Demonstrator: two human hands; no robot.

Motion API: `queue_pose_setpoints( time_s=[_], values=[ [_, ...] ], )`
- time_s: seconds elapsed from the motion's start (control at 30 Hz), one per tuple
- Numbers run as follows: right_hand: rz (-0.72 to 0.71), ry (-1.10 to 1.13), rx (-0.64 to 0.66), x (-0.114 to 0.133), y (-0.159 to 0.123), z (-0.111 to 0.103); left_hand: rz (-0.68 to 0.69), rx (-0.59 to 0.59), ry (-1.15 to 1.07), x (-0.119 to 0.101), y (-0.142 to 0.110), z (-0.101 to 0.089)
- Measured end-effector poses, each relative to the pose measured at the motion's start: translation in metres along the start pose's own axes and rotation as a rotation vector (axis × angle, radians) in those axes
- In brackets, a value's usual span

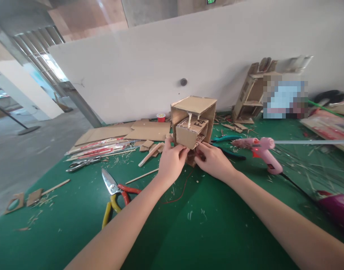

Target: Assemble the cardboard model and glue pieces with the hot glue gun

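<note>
At frame centre, the brown open-fronted cardboard box (193,104) rises just above my curled left fingers (182,151) and right fingers (201,150), their hold hidden.

We see matt cardboard with rough edges in the box (194,104); the bench (189,232) looks smooth and faintly glossy, the glue gun (267,150) smooth plastic, the shears (112,188) shiny metal with plastic-looking handles (129,189), the thin stick (142,176) plain wood, the wall (146,75) matt.

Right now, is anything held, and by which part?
The left hand and right hand are at the lower front of the cardboard box; contact is partly hidden, so a firm hold cannot be told.
</note>
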State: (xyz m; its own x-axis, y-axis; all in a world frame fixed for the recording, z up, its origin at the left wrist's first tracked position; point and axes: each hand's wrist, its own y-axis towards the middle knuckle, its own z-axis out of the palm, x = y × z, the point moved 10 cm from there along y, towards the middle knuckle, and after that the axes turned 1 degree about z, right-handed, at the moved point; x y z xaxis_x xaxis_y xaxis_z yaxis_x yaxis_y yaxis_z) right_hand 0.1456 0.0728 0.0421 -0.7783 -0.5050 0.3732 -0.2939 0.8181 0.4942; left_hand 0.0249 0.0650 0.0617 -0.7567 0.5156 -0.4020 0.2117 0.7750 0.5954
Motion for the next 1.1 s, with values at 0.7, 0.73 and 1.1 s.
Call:
queue_pose_setpoints(
  time_s=[0.7,0.73,1.1],
  values=[
    [0.013,0.209,-0.045,-0.016,-0.003,0.005,-0.010,-0.008,0.006,0.000,0.001,-0.001],
    [0.014,0.214,-0.049,-0.017,-0.003,0.004,-0.010,-0.005,0.007,0.000,0.001,-0.001],
    [0.131,0.157,-0.106,-0.035,-0.015,-0.024,0.000,0.005,0.001,-0.001,0.001,-0.001]
  ],
)
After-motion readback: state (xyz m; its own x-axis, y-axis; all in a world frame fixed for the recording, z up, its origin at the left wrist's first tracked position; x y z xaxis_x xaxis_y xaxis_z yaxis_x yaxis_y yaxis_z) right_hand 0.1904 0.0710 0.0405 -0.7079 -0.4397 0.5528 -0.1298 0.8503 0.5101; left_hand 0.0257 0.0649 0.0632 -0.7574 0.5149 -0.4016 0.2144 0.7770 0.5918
